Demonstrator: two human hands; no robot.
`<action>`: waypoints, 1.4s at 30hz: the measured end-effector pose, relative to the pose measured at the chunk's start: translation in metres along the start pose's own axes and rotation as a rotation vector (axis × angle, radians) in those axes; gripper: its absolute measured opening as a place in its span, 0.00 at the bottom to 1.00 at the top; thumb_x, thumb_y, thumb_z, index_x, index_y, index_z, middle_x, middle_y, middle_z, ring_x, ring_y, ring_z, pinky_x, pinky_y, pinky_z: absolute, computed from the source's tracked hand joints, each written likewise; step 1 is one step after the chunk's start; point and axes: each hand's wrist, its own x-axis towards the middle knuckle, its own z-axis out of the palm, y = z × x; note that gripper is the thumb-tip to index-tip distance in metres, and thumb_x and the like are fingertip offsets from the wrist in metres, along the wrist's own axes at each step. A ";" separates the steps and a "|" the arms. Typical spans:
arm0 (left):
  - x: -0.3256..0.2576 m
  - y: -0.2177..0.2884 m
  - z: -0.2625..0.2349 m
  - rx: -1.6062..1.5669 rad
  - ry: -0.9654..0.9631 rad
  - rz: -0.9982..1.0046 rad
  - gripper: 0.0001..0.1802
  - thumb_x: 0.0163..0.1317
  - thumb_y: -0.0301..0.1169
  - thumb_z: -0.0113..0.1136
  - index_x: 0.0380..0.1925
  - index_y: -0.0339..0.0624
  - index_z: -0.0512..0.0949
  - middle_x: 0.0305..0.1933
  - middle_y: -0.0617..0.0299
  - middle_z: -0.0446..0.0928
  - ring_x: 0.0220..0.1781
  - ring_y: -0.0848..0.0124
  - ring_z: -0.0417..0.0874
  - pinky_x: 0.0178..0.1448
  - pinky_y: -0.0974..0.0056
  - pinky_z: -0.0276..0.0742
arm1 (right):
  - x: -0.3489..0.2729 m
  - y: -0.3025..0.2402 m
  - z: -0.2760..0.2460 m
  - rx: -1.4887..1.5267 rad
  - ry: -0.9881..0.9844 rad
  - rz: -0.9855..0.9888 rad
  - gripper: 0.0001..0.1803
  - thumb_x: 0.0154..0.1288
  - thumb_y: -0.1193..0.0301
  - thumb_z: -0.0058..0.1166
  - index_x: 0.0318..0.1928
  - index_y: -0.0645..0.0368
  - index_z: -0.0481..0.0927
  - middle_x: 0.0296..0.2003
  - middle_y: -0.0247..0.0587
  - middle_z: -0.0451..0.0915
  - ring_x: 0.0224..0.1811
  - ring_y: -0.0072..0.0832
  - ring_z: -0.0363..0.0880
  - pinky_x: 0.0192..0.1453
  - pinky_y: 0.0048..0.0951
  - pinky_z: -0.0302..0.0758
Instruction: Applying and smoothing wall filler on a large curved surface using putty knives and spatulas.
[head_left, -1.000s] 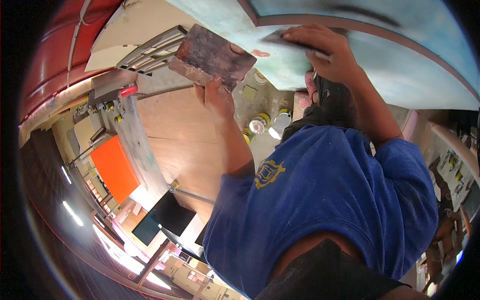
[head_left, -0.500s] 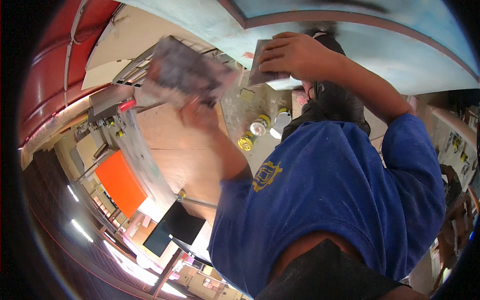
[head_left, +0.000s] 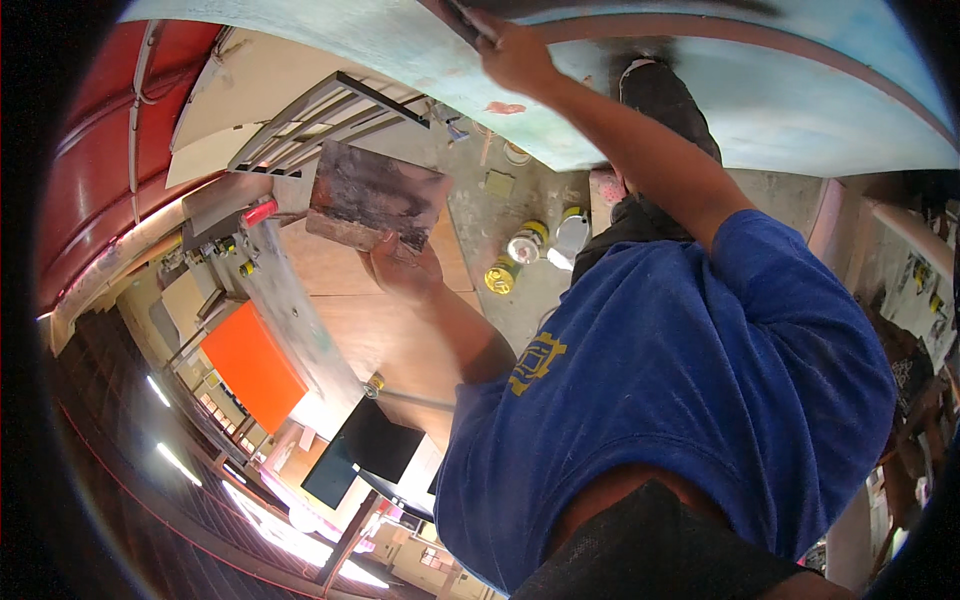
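My left hand [head_left: 405, 272] grips the lower edge of a rectangular board [head_left: 375, 200] smeared with dark grey and pinkish stains, tilted up to the left of my body. My right hand [head_left: 518, 62] is stretched far forward, its fingers closed on a thin dark flat spreader [head_left: 462, 20]. That spreader is seen nearly edge-on, at the brown strip of a large pale blue panel [head_left: 780, 110]; whether it touches cannot be told. A reddish patch [head_left: 505, 107] marks the panel below my right hand.
On the floor ahead stand a yellow can [head_left: 502, 275], a white-topped can [head_left: 527, 243] and a whitish container [head_left: 569, 240]. A dark slatted frame [head_left: 335, 110] lies beyond the board. A brown wooden sheet [head_left: 345, 265] and an orange panel [head_left: 254, 365] are to the left.
My right hand has carried the spreader forward and left, from beside the board up to the brown strip. The board in my left hand was blurred by motion and now appears steadier and slightly lower.
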 end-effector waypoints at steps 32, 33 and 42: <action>-0.011 -0.024 -0.004 0.449 -0.187 0.178 0.32 0.39 0.26 0.46 0.52 0.37 0.61 0.51 0.53 0.63 0.54 0.59 0.64 0.56 0.59 0.62 | 0.037 -0.035 -0.055 0.094 -0.166 -0.016 0.17 0.47 0.68 0.45 0.37 0.64 0.76 0.30 0.58 0.76 0.32 0.48 0.76 0.37 0.39 0.72; -0.011 -0.022 0.005 0.445 -0.200 0.178 0.32 0.39 0.26 0.46 0.52 0.37 0.61 0.51 0.53 0.63 0.54 0.59 0.64 0.56 0.59 0.62 | 0.044 -0.030 -0.045 0.058 -0.088 -0.088 0.17 0.47 0.69 0.45 0.38 0.63 0.76 0.29 0.58 0.75 0.31 0.49 0.75 0.37 0.40 0.72; -0.010 -0.028 -0.007 0.029 -0.072 -0.104 0.29 0.43 0.26 0.46 0.51 0.37 0.61 0.50 0.54 0.64 0.52 0.61 0.67 0.51 0.62 0.67 | 0.007 -0.062 -0.032 -0.036 0.000 -0.190 0.17 0.52 0.71 0.44 0.45 0.59 0.73 0.26 0.53 0.76 0.27 0.48 0.74 0.37 0.39 0.71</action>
